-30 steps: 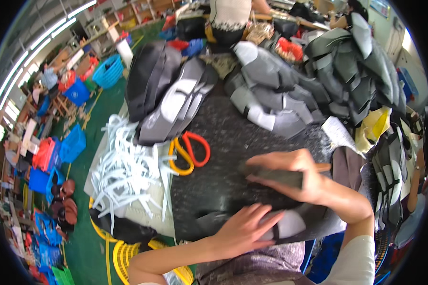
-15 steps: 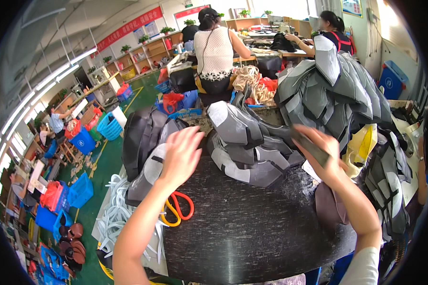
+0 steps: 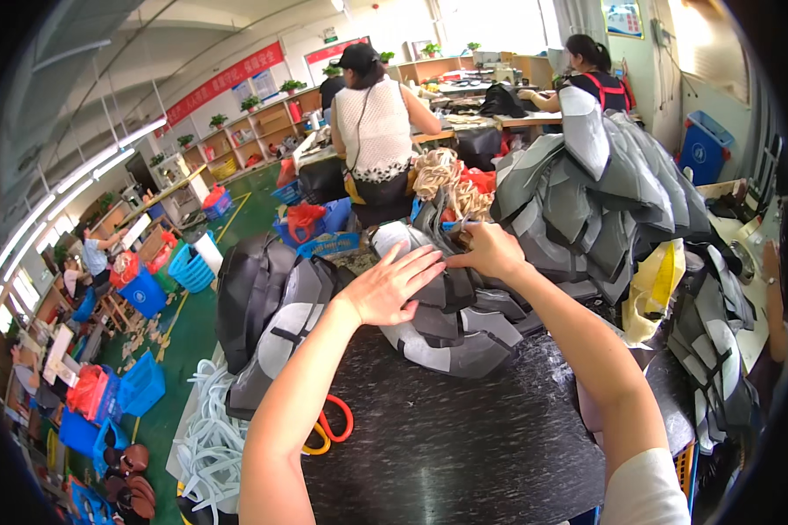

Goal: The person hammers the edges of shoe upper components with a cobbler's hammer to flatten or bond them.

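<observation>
My left hand (image 3: 394, 284) lies flat with fingers stretched out on a pile of grey, leather-like cut pieces (image 3: 464, 341), which look like shoe uppers. Just right of it, my right hand (image 3: 492, 251) is bent over the top of the same pile, thumb pointing left toward my left fingertips. Its fingers close on a grey piece at the pile's top; the fingertips are partly hidden behind the hand. By my left forearm, scissors (image 3: 340, 420) with red and yellow handles rest on the dark table (image 3: 464, 437).
Dark and grey pieces (image 3: 263, 289) are stacked at left, above a heap of pale strips (image 3: 210, 437). A tall grey heap (image 3: 604, 188) stands at right, beside a yellow-and-cream piece (image 3: 655, 289). More grey pieces (image 3: 714, 341) hang farther right. A person (image 3: 375, 131) sits beyond the table.
Both hands have moved inward onto the middle pile. My right hand came leftward from the pile's right side, where it held a flat dark grey thing. My left hand has lowered and flattened there.
</observation>
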